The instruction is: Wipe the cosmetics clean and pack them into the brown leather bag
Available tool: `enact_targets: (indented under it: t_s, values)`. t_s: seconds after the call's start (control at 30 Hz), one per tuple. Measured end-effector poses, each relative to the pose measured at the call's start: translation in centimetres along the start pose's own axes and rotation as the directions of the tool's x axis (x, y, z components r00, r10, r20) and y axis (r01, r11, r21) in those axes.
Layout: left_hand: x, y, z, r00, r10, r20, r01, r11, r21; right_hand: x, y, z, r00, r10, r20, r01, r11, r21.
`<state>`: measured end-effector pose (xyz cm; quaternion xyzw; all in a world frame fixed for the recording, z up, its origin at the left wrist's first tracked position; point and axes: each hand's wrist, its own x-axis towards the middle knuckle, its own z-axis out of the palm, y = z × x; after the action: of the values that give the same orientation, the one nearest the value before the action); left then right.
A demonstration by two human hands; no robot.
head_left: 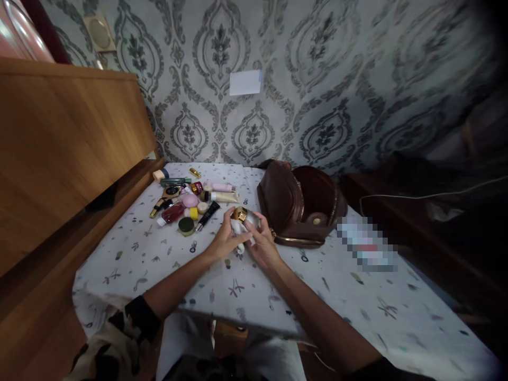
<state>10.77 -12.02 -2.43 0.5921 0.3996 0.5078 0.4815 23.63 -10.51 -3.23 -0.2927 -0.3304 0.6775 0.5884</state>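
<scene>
Over the middle of the table, my two hands meet around a small clear bottle with a gold cap [240, 214]. My right hand [265, 244] is closed around the bottle's clear body. My left hand [223, 239] is closed on a crumpled white wipe [238, 232], pressed near the cap. Part of the wipe hangs below the fingers. Just left of my hands lie a black tube [208, 215] and a round dark-green jar [186, 226]. To the right, a brown leather bag [280, 193] stands with its top unzipped.
Further left is a cluster of cosmetics, with a dark red bottle [173, 213], a pink egg-shaped sponge [190, 200] and a cream tube [225, 197]. A wooden cabinet [71, 143] borders the left side. A blurred-out packet [367, 246] lies right of the bag. Patterned wallpaper stands behind.
</scene>
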Motion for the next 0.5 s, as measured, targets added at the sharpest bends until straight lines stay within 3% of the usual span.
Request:
enact_targets:
  t_s: [0.13, 0.3, 0.5]
  values:
    - [0.2, -0.2, -0.2, 1.000, -0.004, 0.021, 0.004, 1.000, 0.018, 0.0, -0.3, 0.0, 0.986, -0.161, -0.032, 0.156, 0.981, -0.117]
    - [0.2, 0.0, -0.4, 0.989, 0.144, -0.033, -0.130, 0.957, 0.259, 0.3, -0.2, -0.5, 0.975, -0.221, 0.021, 0.219, 0.943, -0.249]
    - [0.4, -0.1, -0.4, 0.975, 0.214, -0.060, -0.170, 0.891, 0.421, 0.4, -0.3, -1.5, 0.932, -0.312, 0.184, 0.361, 0.771, -0.524]
